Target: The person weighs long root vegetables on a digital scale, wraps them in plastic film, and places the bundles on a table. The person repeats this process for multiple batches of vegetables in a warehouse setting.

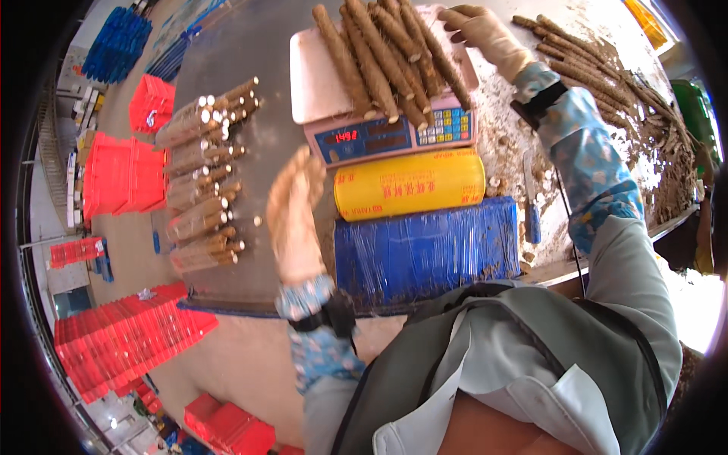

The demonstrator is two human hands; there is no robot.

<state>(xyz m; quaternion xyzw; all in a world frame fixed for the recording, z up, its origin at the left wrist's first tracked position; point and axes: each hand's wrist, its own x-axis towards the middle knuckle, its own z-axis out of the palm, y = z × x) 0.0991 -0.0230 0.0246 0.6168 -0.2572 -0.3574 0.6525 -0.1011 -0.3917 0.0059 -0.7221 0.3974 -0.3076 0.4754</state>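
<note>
A pile of long brown yam roots (383,64) lies on the pan of a pink scale (309,87) with a blue panel and a lit red display. At the scale's far right corner is my gloved right hand (489,36); its fingers point left towards the yams, partly spread and apparently holding nothing. My gloved left hand (297,216) hovers left of the scale's front corner, fingers stretched out and nothing in it. Between my arms, a yellow roll of wrap (409,184) rests behind a blue film-covered block (425,243).
Wrapped yam bundles (199,189) line the table's left side. Loose yams (588,72) lie at the far right amid soil. A knife with a blue handle (535,224) lies right of the block. Red crates (125,174) stand on the floor at left.
</note>
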